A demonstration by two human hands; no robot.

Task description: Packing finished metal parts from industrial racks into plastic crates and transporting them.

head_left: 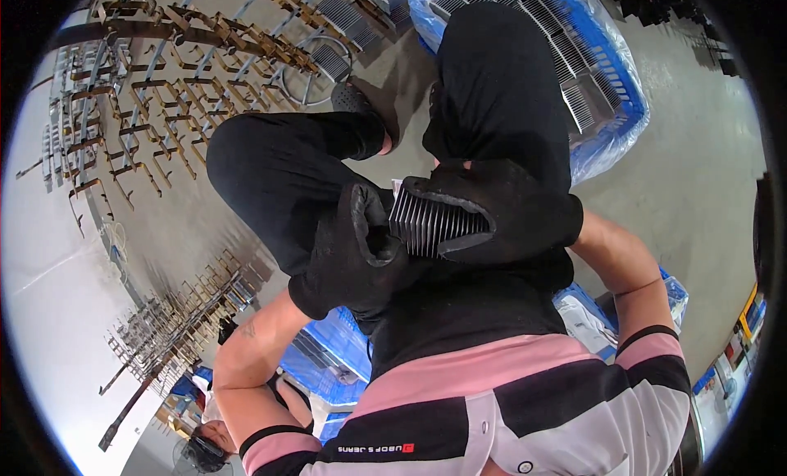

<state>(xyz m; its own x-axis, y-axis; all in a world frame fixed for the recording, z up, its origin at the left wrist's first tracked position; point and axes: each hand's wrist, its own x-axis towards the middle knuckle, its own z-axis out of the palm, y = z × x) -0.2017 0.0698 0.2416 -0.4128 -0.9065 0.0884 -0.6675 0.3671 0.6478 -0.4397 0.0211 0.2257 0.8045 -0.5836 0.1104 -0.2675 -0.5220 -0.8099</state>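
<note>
A grey finned metal heat sink [438, 224] is held in front of my lap, with its thin parallel fins showing. Both hands wear black gloves. My right hand [512, 210] is closed round the right part of the heat sink, fingers along its upper side and thumb over the lower side. At the heat sink's left end, my left hand [352, 251] is curled and closed against the lower corner. A gap shows between its thumb and fingers, and its grip there is partly hidden.
A plastic-lined blue basket [611, 62] beyond my knee holds rows of finned heat sinks. Metal racks with hooks [176, 95] stand at the left, some carrying finned parts. Blue crates [328, 357] sit beside me. Another person [209, 447] is at the lower left.
</note>
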